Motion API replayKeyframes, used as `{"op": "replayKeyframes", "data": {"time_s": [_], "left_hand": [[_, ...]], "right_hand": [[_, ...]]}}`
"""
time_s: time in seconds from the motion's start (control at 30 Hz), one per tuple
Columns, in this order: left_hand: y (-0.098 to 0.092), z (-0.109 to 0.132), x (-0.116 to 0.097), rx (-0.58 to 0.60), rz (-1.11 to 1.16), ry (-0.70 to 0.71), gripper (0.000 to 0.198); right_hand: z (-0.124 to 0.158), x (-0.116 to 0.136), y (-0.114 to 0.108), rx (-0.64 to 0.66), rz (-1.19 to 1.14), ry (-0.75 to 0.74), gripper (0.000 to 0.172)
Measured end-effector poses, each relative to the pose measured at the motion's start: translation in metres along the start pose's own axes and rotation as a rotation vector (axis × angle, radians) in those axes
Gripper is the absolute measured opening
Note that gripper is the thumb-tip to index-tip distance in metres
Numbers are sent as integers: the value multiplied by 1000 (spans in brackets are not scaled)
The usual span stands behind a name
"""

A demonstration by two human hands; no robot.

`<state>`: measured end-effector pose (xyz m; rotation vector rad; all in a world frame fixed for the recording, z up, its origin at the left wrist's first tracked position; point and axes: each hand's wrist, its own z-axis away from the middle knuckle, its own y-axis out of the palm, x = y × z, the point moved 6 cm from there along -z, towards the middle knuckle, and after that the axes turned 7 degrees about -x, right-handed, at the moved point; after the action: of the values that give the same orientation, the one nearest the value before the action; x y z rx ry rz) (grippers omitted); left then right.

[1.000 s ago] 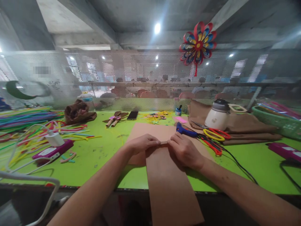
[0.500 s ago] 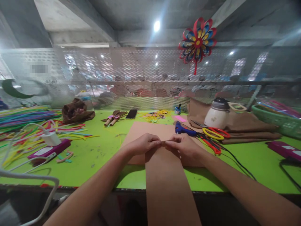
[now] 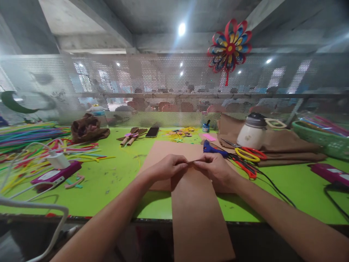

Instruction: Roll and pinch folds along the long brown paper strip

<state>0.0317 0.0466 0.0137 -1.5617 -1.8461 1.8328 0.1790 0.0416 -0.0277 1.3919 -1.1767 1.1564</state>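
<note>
A long strip of brown paper [image 3: 200,214] hangs toward me over the table's front edge, its far end pinched between both hands. My left hand [image 3: 170,167] is closed on that end at the left, thumb and fingertips together. My right hand [image 3: 218,168] grips the same edge a little to the right, slightly higher than the left fingertips. The edge between them looks thin and folded or rolled; which one I cannot tell. Under the hands lies a flat sheet of light brown paper [image 3: 163,150]. Just beyond my right hand is a blue glue gun [image 3: 214,148].
Scissors with yellow [image 3: 247,154] and red-orange handles lie right, near a white jar [image 3: 252,133] with a dark lid and folded brown material [image 3: 291,145]. Pipe cleaners [image 3: 29,136], a purple power strip [image 3: 56,176] and white cables occupy the left. A phone [image 3: 152,132] lies farther back.
The pinched edge has tilted up at the right as my right hand rose slightly. The strip's hanging part has shifted a little right, and its lower end now shows.
</note>
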Motion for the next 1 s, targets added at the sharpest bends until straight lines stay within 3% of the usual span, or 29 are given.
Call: {"op": "replayKeyframes", "data": {"time_s": [0.17, 0.33, 0.57, 0.8, 1.0], "left_hand": [[1, 0, 1, 53, 11, -21, 36], [2, 0, 2, -11, -18, -32, 33], [8, 0, -1, -33, -57, -5, 37], [4, 1, -4, 25, -45, 54, 29], [3, 6, 7, 184, 48, -41, 31]], "right_hand": [[4, -1, 6, 2, 21, -32, 29], [8, 0, 14, 5, -42, -32, 32], [9, 14, 11, -85, 101, -146, 39], [6, 14, 4, -29, 155, -92, 33], [0, 15, -8, -30, 153, -27, 36]]}}
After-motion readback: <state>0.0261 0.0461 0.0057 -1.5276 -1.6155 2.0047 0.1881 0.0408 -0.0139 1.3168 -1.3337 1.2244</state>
